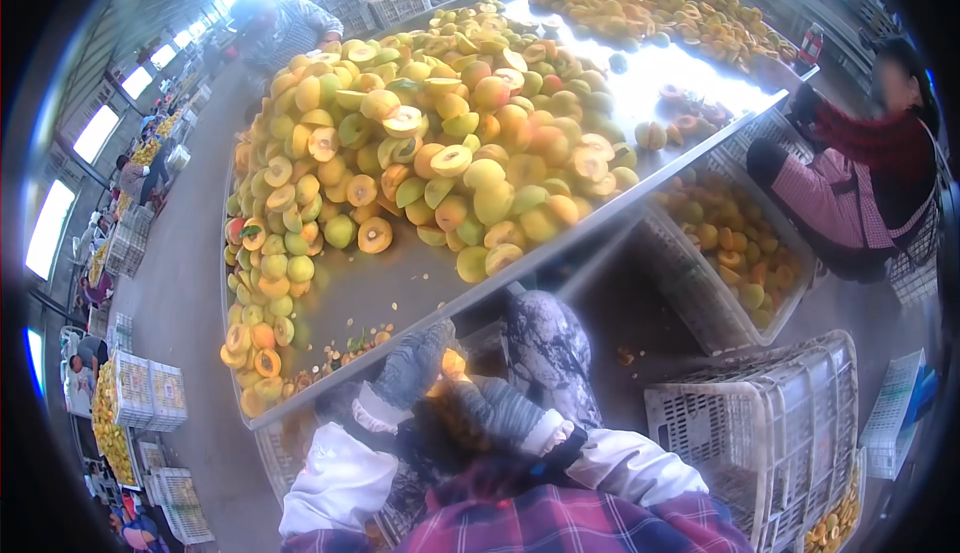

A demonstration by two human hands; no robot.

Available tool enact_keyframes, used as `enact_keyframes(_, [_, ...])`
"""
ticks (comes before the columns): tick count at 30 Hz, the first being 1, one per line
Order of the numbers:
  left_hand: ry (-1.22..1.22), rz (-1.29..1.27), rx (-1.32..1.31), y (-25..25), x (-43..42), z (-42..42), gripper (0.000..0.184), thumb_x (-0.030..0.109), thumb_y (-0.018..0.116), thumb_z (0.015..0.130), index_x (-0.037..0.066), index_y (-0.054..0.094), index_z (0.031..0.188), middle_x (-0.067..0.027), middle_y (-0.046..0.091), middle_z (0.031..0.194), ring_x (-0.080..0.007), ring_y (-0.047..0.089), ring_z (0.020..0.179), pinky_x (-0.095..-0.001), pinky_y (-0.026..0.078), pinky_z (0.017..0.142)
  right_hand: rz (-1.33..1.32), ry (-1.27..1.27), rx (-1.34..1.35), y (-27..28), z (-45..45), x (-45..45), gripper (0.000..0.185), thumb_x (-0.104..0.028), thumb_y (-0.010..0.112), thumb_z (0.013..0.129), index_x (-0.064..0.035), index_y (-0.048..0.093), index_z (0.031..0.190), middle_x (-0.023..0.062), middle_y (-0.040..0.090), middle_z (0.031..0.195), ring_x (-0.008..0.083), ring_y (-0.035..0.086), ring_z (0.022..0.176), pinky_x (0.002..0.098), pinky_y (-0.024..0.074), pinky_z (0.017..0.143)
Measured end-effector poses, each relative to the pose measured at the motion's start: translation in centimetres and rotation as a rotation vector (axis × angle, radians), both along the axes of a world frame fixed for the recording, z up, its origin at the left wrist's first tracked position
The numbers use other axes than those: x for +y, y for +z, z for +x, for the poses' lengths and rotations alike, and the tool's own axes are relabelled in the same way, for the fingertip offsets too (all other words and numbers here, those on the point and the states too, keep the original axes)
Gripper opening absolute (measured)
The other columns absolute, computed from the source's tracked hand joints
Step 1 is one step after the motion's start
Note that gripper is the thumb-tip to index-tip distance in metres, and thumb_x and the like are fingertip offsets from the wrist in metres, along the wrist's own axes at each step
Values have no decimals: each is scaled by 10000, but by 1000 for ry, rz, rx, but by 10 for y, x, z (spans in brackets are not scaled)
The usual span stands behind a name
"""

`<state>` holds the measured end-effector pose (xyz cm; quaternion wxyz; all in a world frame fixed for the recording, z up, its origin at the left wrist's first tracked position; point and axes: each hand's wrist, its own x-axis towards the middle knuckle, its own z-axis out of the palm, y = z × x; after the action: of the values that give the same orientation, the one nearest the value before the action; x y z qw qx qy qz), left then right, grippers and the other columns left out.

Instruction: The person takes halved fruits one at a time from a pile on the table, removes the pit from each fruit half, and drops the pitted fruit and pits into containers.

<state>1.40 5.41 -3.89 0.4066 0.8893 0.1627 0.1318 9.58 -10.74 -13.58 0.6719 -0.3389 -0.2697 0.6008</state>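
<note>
Fruit piece point(454, 364) sat gripped between left hand point(415, 358) and right hand point(492, 405), at the fingertips of both, neither hand clearly nearer, long axis unreadable through glare, edge of the surface point(375, 288) just beyond the hands.

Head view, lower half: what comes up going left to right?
White crates → left hand → orange fruit → right hand → large crate → far-right crate beside something blue.

Yellow-orange fruit point(492, 201), purple-and-red plaid cloth point(560, 525), hands point(418, 358) apparently grey-gloved
</note>
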Motion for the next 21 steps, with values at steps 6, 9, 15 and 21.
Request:
enact_keyframes(6, [570,-1056,-141,20,-21,15,374,335,523,1014,-17,640,961,-97,648,827,-188,632,795,-309,524,721,-119,-189,-365,16,1,10,367,-296,493,1045,1,628,1213,64,684,1088,132,623,958,212,491,824])
enact_keyframes(9, [323,-1531,-317,8,-17,11,445,420,575,975,-17,645,928,-91,618,722,-160,597,646,-261,482,562,48,238,-835,-1,9,13,1246,-114,814,553,58,60,1530,314,429,1323,466,438,1239,429,371,1083])
enact_keyframes(15, [894,-997,-355,37,-49,26,423,365,543,996,-3,666,828,-54,614,640,-141,558,543,-259,438,498,-8,325,-743,3,-1,16,1106,-97,764,604,82,146,1503,298,522,1179,456,512,1127,447,429,991])
enact_keyframes(21, [748,-723,-390,25,-49,17,429,332,493,1024,-4,681,834,-53,645,657,-134,575,556,-281,467,549,-70,82,-648,95,29,-1,263,-231,515,1037,-28,665,1110,35,672,917,139,623,817,255,511,692])
